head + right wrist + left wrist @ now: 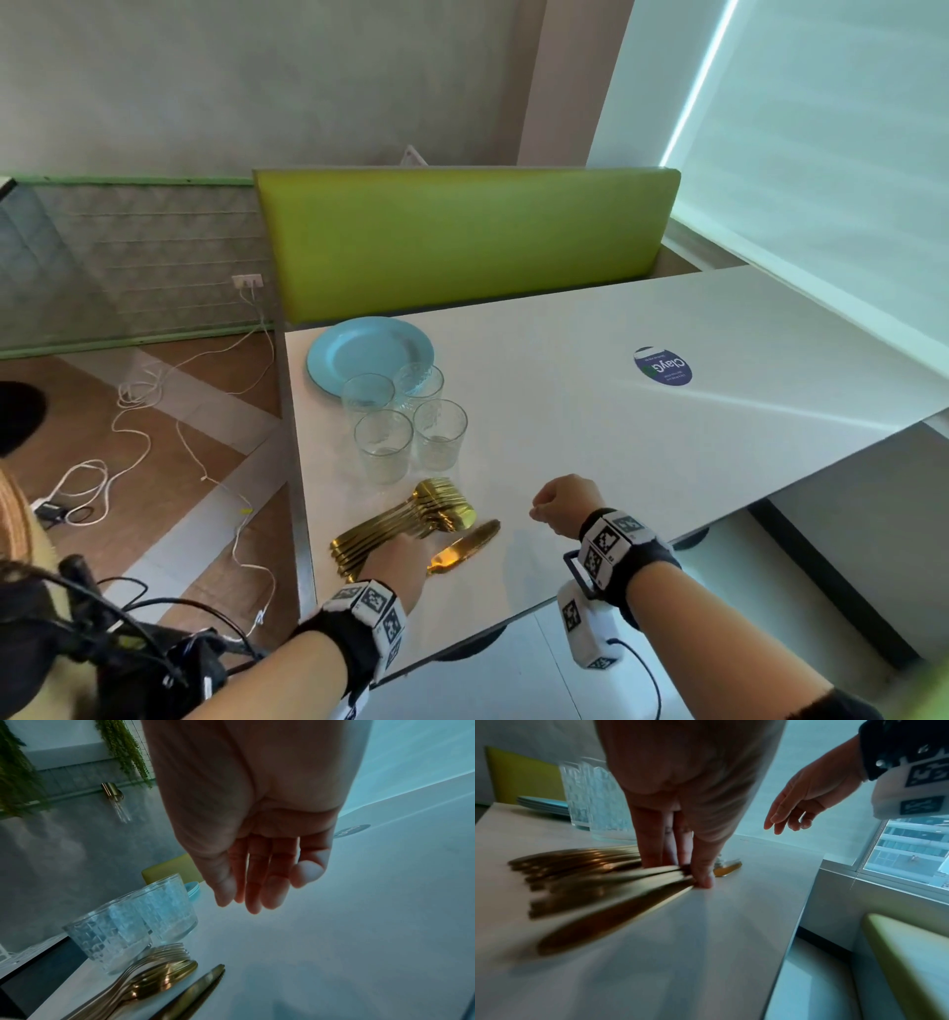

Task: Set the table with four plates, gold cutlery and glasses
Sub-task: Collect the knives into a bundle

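A stack of light blue plates [359, 349] sits at the table's far left corner. Several clear glasses [405, 426] stand bunched just in front of it. Nearer me lies a pile of gold cutlery [436, 506], forks and spoons stacked, with a gold knife [472, 539] beside them. My left hand [398, 552] is down on the handles; in the left wrist view its fingers and thumb [680, 872] pinch the bundle of gold cutlery [582, 880], which is blurred. My right hand [552, 506] hovers to the right of the cutlery, fingers loose [254, 892], holding nothing.
The white table [616, 437] carries a round blue sticker [662, 366] on its right part. A green bench back [462, 236] stands behind the table. White cables [154, 411] trail over the floor at left. A window runs along the right.
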